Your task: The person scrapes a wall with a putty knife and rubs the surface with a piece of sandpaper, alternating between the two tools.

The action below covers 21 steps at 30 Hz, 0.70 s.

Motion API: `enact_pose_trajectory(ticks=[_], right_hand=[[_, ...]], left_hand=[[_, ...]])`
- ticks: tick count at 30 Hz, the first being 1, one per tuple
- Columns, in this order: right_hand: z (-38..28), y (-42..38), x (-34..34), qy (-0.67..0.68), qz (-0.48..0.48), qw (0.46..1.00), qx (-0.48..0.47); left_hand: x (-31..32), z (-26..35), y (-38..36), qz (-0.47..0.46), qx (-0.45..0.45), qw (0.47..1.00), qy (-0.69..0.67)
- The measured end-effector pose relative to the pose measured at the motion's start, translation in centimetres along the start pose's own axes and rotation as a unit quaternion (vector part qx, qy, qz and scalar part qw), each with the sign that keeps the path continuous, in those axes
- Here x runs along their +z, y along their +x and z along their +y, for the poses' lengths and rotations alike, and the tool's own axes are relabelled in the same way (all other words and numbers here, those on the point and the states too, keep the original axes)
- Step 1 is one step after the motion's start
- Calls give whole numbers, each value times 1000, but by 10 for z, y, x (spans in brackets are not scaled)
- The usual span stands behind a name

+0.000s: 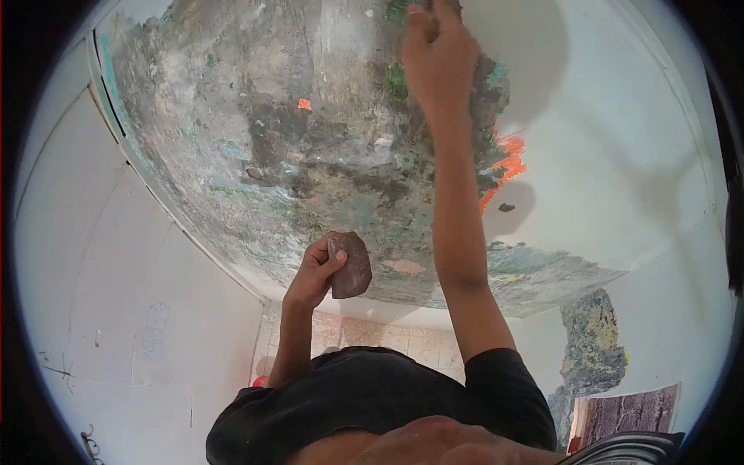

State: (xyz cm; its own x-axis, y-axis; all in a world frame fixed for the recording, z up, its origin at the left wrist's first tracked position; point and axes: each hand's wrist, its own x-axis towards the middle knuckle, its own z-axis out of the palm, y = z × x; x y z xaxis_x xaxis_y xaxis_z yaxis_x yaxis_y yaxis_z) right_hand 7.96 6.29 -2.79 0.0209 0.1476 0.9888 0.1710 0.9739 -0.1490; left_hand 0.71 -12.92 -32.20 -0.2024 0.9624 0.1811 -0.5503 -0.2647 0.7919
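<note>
My left hand [314, 271] is closed on a brown flat piece [353, 267] with an uneven outline, the thumb lying across its front. It is held up before the lower part of the patchy wall [333, 147], whose surface is worn grey, green and brown. Stretched high, my right hand [442, 54] is up against the top of this patchy area. Its fingers are curled, and what they hold, if anything, is hidden. Bright orange marks [510, 164] show on the wall to the right of my right forearm, and a small orange patch [304, 104] lies to its left.
A smooth white wall [604, 155] with shadows adjoins the patchy area on the right. Another white wall [116, 294] with pencil scribbles stands to the left. Pale tiles [372, 333] show below. A printed picture [628, 411] and a dark mottled patch [593, 341] are at lower right.
</note>
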Motion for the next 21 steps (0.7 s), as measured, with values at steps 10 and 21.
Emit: enact_pose_trajectory(ticks=[10, 21], right_hand=[[-10, 11, -18, 28, -32, 993, 111], [-6, -12, -26, -4, -98, 992, 81]], left_hand=[[-1, 3, 2, -6, -10, 1000, 9], [-7, 5, -1, -6, -20, 1000, -6]])
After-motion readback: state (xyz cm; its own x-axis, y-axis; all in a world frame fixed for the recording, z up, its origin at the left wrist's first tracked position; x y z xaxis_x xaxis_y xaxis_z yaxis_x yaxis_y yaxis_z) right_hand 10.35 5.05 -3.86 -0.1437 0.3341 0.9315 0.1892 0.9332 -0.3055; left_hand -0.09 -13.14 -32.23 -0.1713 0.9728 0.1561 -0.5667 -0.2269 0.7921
